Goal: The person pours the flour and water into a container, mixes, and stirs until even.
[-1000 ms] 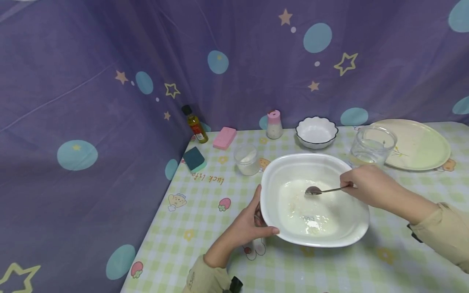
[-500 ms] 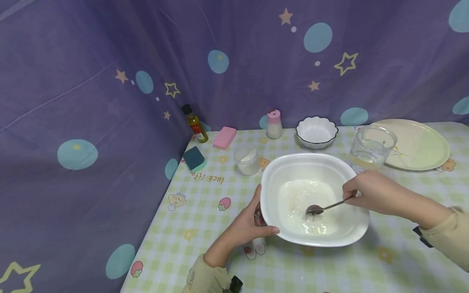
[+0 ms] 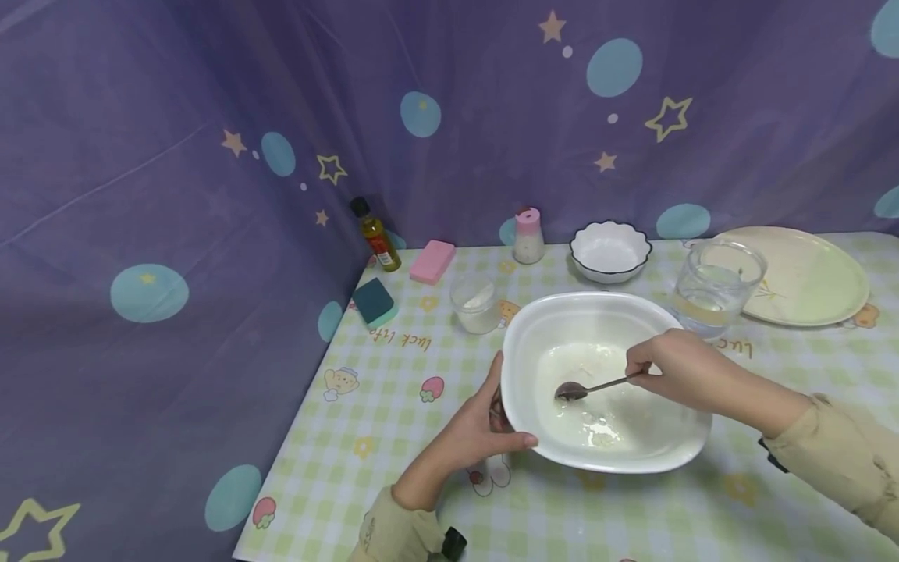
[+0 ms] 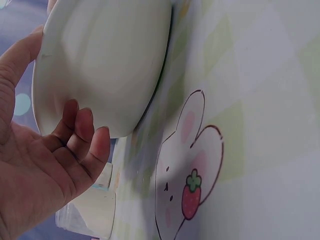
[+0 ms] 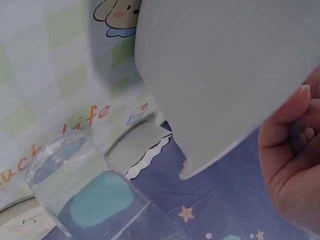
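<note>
A large white bowl (image 3: 604, 318) stands on the checked tablecloth, with wet, whitish contents at its bottom. My left hand (image 3: 467, 433) holds the bowl's left side, thumb on the rim and curled fingers against the outer wall, as the left wrist view shows. Over the bowl's right part, my right hand (image 3: 684, 371) pinches the handle of a metal spoon (image 3: 572, 391). The spoon's head is low in the bowl, left of its middle. In the right wrist view, the bowl's outer wall (image 5: 215, 75) hides the spoon.
Behind the bowl are a clear cup of white powder (image 3: 476, 308), a pink-topped shaker (image 3: 528, 236), a scalloped dish (image 3: 609, 254), a glass container of clear liquid (image 3: 716, 289) and an oval plate (image 3: 818, 281). Far left stand an oil bottle (image 3: 379, 242), a pink sponge (image 3: 432, 261) and a green sponge (image 3: 374, 303).
The spoon has moved toward me across the bowl, then left, with my right hand following. My left hand keeps its hold on the bowl. The head view has shifted slightly.
</note>
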A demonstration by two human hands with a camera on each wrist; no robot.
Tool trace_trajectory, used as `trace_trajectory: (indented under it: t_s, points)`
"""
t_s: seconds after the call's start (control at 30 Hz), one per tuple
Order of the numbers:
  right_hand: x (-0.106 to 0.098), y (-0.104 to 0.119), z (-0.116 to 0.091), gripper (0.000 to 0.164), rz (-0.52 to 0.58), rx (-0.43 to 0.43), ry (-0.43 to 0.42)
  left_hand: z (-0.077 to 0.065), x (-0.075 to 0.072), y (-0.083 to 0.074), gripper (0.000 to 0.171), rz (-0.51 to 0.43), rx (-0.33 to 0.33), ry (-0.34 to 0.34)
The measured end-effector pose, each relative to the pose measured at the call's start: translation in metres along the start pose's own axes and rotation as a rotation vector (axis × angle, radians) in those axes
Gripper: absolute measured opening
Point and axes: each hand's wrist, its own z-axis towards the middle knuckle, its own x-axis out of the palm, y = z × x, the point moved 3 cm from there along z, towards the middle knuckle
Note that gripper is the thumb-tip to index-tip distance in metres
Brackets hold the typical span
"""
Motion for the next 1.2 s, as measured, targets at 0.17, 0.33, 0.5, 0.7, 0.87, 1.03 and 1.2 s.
trace_trajectory:
  t_s: [0.17,0.33,0.5,0.7,0.87,1.03,1.2]
  points:
    - [0.002,-0.003,0.003,0.029,-0.013,0.000,-0.044,0.000,0.001,-0.001,0.115,0.001,0.014,-0.001]
    - [0.000,-0.005,0.004,0.031,-0.051,-0.006,-0.096,0.001,0.001,-0.001,0.116,-0.010,0.010,0.005]
    - [-0.004,-0.009,0.004,0.029,-0.081,0.027,-0.092,0.000,0.000,0.001,0.116,0.004,-0.024,0.003]
    - [-0.011,-0.016,-0.001,0.028,-0.113,0.072,-0.070,0.000,0.000,-0.001,0.116,0.022,-0.030,-0.004]
    - [-0.017,-0.021,-0.006,0.029,-0.175,0.082,-0.080,0.000,0.000,-0.001,0.116,0.017,-0.028,-0.005]
    - [-0.023,-0.023,-0.013,0.035,-0.205,0.100,-0.052,-0.001,0.001,0.000,0.116,0.002,-0.023,0.003]
    - [-0.030,-0.021,-0.019,0.041,-0.215,0.078,-0.015,-0.001,0.001,0.002,0.116,-0.006,-0.019,0.000]
